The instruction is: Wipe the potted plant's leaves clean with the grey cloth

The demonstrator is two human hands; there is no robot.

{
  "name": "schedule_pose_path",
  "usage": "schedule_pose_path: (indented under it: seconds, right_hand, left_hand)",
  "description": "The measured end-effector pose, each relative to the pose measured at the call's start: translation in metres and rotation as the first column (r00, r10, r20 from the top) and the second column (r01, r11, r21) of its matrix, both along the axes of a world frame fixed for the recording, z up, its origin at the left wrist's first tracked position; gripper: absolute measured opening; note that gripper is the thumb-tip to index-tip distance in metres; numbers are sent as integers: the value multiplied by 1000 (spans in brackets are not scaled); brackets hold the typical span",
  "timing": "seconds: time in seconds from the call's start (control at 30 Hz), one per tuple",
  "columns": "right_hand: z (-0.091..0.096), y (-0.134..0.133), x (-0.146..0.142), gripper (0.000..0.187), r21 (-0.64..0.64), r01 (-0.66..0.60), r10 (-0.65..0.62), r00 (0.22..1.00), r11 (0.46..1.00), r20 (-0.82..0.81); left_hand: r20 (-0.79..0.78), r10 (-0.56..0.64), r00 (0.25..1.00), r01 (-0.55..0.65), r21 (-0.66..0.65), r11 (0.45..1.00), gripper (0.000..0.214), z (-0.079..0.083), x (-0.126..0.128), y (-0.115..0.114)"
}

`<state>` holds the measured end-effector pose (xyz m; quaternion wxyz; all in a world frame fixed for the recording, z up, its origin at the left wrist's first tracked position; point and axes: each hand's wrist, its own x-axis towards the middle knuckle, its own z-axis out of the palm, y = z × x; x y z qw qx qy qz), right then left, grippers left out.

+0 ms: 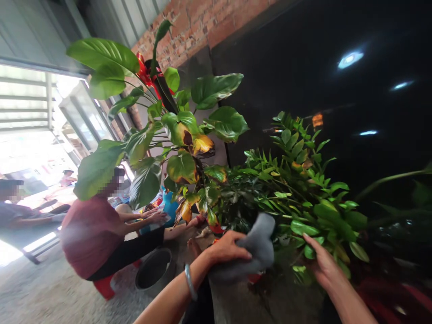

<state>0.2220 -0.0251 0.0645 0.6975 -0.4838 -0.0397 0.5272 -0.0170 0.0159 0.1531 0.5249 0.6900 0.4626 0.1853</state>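
My left hand point(227, 249) is closed on a grey cloth point(257, 247), held up against the low leaves of the plants; a silver bangle sits on that wrist. My right hand point(320, 261) reaches into the small-leaved green plant point(297, 189), its fingers around a leafy stem. To the left stands a taller plant with big broad leaves point(189, 126), some of them yellow and brown, with a red ribbon near its top.
A person in a red top point(89, 234) sits low at the left, hands on a phone, beside a metal pot point(155, 270). Another person sits further left. A dark glossy wall point(337, 90) and a brick wall point(202, 22) stand behind the plants.
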Motion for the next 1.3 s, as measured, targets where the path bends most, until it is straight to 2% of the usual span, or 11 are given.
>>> schedule_pose_path:
  seconds: [0.1,0.23,0.33,0.43,0.57,0.67,0.77,0.87,1.07,1.17,1.3]
  right_hand:
    - [2,-1,2,40,-14,5,-5,1000,1000,-5]
    - [1,1,1,41,10,17,-17,1000,1000,7]
    - [-1,2,-2,40,26,6,-6,1000,1000,6]
    - [-2,1,-2,40,18,22,-22,1000,1000,-17]
    - [-3,-1,3,44,-3,37,-37,999,999,-8]
    - [-4,0,5,45,-11,46,-46,999,999,2]
    - [-3,2,2,46,-17,53,-53,998,998,-21]
    - [1,2,-2,48,-36,42,-44,998,998,-45]
    - [5,0,0,54,-41,26,-27,999,999,-23]
    - [-1,1,4,52,-37,40,-40,999,999,-2]
    - [-9,6,2,48,-47,63,-63,998,997,1]
  left_hand:
    - [31,-44,999,46,-78,996,27,7,-19,-14]
    - [364,274,890,-284,-26,958,35,36,-25,3]
    - [403,375,835,-438,74,896,35,33,-19,16]
    - [129,247,960,-272,238,933,22,9,-20,4]
    - [-35,-10,999,14,119,993,22,-2,-41,-25]
    - [209,194,959,-213,72,974,31,18,-55,-24]
    - [432,445,785,-517,60,854,35,33,-55,-5]
    - [369,544,753,-600,48,798,33,20,-50,7]
    - [-30,391,920,-387,92,917,23,-23,-67,-16]
    - [61,436,898,-440,176,881,30,-1,-76,-19]
    - [268,563,782,-624,335,706,36,36,-65,5]
